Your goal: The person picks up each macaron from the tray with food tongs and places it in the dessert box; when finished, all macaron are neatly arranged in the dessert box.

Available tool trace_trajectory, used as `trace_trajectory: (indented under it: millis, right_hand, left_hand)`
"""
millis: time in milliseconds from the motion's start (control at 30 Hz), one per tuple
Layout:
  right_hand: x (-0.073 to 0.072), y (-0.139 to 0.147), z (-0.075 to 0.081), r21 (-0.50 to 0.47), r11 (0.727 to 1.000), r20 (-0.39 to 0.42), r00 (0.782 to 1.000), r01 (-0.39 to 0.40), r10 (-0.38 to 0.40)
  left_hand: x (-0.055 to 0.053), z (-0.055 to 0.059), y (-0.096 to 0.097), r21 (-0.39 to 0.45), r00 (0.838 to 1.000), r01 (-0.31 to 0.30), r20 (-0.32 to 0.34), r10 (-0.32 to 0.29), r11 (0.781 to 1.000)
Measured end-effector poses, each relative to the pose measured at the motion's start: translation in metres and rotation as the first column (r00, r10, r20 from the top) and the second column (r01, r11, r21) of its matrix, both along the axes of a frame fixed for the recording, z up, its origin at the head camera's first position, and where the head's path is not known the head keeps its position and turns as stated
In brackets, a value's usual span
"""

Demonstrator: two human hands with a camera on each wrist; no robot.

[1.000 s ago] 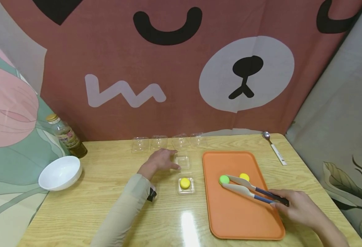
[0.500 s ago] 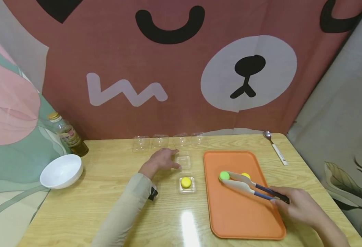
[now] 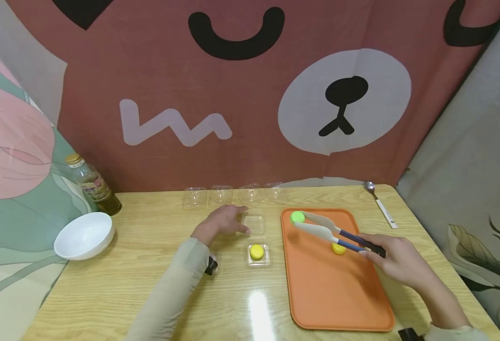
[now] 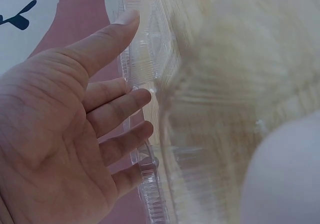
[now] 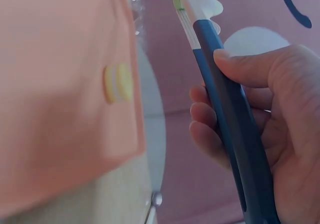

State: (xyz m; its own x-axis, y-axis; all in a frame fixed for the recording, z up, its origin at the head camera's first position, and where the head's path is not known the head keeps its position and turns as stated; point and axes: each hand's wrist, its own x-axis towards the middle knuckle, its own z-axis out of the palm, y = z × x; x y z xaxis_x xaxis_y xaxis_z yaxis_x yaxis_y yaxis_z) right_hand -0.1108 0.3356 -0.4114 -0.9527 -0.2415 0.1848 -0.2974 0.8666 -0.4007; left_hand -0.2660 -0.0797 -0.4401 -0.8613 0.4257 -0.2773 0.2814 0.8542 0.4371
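Observation:
My right hand [image 3: 403,260] grips blue-handled tongs [image 3: 318,231], whose pale tips pinch a green macaron [image 3: 297,217] above the far left of the orange tray [image 3: 326,303]. Behind the tongs a yellow macaron [image 3: 338,248] stays on the tray, its cream layer visible in the right wrist view. My left hand [image 3: 222,222] has its thumb and fingers spread, beside a small clear plastic box [image 3: 254,223]; whether it touches the box I cannot tell. Just nearer, another clear box [image 3: 258,262] holds a yellow macaron [image 3: 256,252].
Several clear plastic boxes [image 3: 221,194] line the table's back edge. A white bowl [image 3: 85,237] and an oil-like bottle [image 3: 94,187] stand at the left. To the tray's right lies a spoon [image 3: 379,204]. A patterned cloth [image 3: 232,161] hangs behind the table.
My right hand has moved the tongs up and to the left with the green macaron, toward the tray's far left corner. The left hand keeps its place.

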Motion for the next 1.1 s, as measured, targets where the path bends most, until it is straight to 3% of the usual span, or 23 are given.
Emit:
trace_trajectory:
  millis: [600, 1100]
  right_hand:
    - [-0.044, -0.029, 0.018, 0.018, 0.999, -0.069, 0.997, -0.041, 0.042]
    - [-0.062, -0.046, 0.017, 0.023, 0.999, -0.003, 0.999, -0.037, 0.037]
  left_hand:
    - [0.001, 0.005, 0.002, -0.037, 1.000, 0.019, -0.002, -0.020, 0.999]
    - [0.001, 0.003, 0.004, -0.046, 1.000, 0.002, -0.012, -0.003, 0.999]
